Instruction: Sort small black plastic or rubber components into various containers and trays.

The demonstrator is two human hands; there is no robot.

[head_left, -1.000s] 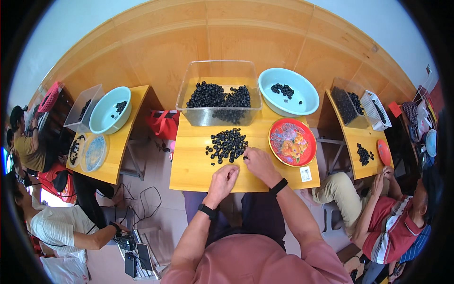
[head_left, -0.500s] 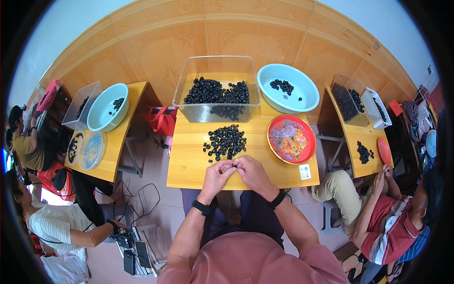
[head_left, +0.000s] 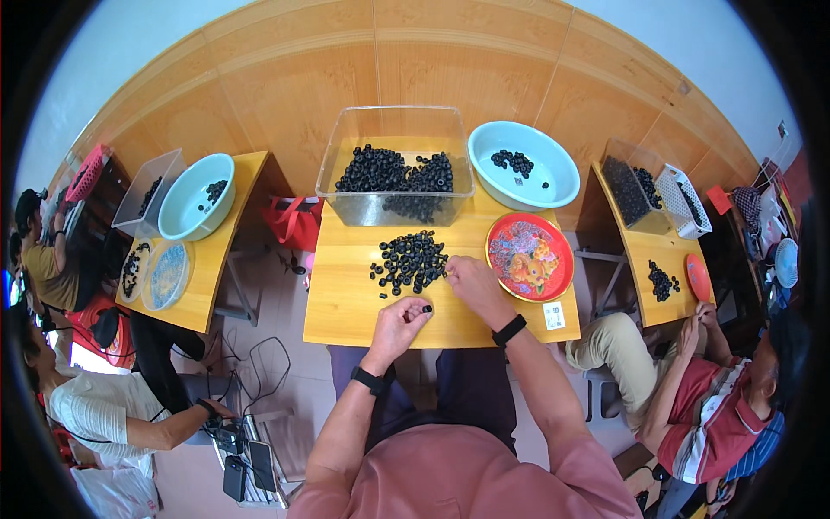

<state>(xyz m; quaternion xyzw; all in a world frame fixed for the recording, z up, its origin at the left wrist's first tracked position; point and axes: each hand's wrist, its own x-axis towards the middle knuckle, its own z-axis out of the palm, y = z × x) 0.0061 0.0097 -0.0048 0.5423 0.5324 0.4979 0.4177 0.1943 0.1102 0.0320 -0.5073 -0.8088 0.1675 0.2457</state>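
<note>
- Left hand (head_left: 402, 322) pinches one small black ring (head_left: 426, 308), just below the loose pile of black rings (head_left: 410, 259) on the wooden table (head_left: 346, 294).
- Right hand (head_left: 471, 281) rests curled at that pile's right edge, fingertips touching it.
- Red plate (head_left: 529, 257) lies right of the pile.

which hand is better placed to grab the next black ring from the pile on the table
Right, probably. The right hand rests at the edge of the loose pile of small black rings on the wooden table; the left hand sits nearer the body, pinching one ring.
</note>
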